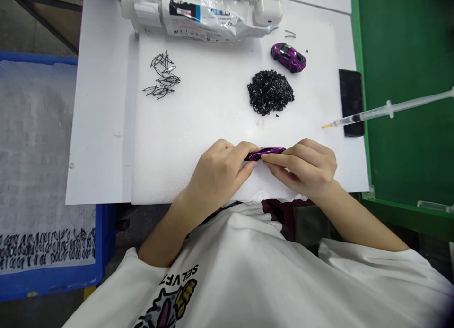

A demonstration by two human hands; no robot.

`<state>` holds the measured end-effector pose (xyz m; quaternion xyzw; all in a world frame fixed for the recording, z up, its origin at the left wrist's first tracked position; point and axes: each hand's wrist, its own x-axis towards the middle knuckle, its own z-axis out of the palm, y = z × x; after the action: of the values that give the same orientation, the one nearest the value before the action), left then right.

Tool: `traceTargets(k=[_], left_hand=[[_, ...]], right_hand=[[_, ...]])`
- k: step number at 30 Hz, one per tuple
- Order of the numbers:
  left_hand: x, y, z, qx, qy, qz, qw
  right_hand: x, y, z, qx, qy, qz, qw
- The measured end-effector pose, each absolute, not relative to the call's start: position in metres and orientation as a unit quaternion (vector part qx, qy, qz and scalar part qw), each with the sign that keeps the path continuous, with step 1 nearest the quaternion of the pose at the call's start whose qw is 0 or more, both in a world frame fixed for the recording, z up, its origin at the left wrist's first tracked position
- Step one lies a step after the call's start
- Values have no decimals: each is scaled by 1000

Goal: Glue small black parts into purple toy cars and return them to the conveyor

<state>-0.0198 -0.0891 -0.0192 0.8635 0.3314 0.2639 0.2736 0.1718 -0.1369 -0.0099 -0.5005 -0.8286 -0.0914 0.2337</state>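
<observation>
A small purple toy car (266,151) is held between both hands just above the near part of the white foam board (198,125). My left hand (223,169) pinches its left end between thumb and fingers. At its right end and near side, my right hand (307,167) closes with thumb and fingertips; whether a tiny part is in that pinch is hidden. Beyond the hands lies a heap of small black parts (270,92). A second purple toy car (288,57) stands behind the heap.
Thin black outline-shaped pieces (163,77) lie at the board's left. A syringe (369,114) with an amber tip reaches in from the right, over a black phone (351,91). A white pouch (213,23) and an earbud case (268,10) sit at the back. A blue crate (106,243) stands left.
</observation>
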Motion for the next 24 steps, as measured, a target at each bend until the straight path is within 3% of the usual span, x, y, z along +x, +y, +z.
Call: traceTargets(k=[11,16,24], left_hand=[[-20,-88,-20,864,332,253,280],[-20,-88,-20,864,335,247,283],[-20,-89,-21,863,333,256,280]], right_hand=[[174,-135,-11,-472,-845,-164,190],[177,-130,-3,-491,-856,-86,136],[182,-137,14,-625,-747,45,221]])
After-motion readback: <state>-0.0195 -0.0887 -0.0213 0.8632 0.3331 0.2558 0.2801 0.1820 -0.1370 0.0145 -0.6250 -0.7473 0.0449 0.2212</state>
